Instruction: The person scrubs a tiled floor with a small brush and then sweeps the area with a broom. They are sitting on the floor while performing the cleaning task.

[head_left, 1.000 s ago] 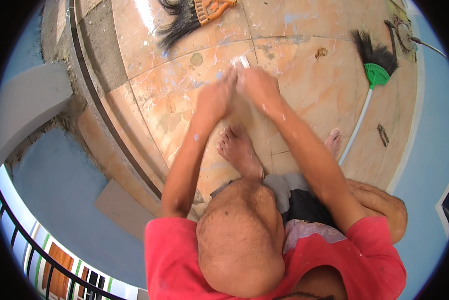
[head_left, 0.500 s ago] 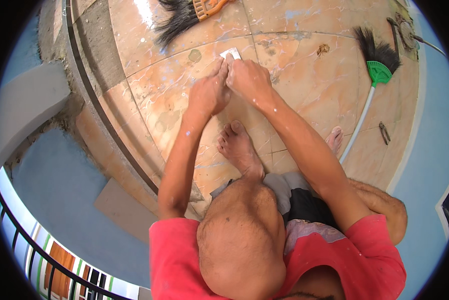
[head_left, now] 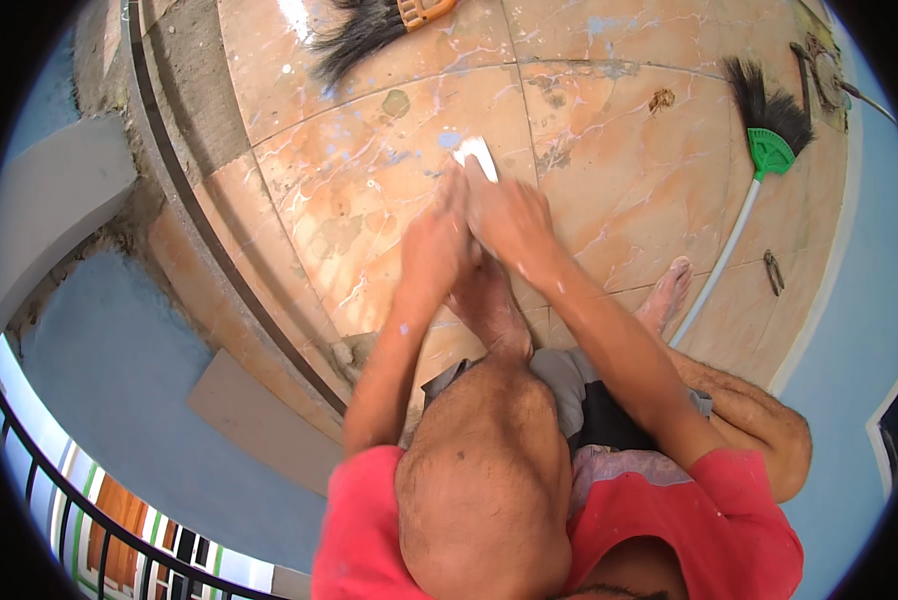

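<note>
Close together over the tiled floor, both my hands are closed on a small white flat piece. It pokes out beyond the fingertips at the far side, and its near part is hidden in the grip. My right hand lies against my left hand, whose fingers are pressed together beside it. Motion blurs the fingers of both. Blue and white paint specks dot the tile by the white piece. My bare foot is just beneath the hands, partly covered by them.
A green-headed broom lies at the right along the blue wall. Near its handle are pliers. An orange-headed broom is at the far edge. To the left runs a dark metal rail.
Both hands have drawn back toward me with the white piece, which now shows longer and tilted. They now overlap my foot. The view has shifted slightly.
</note>
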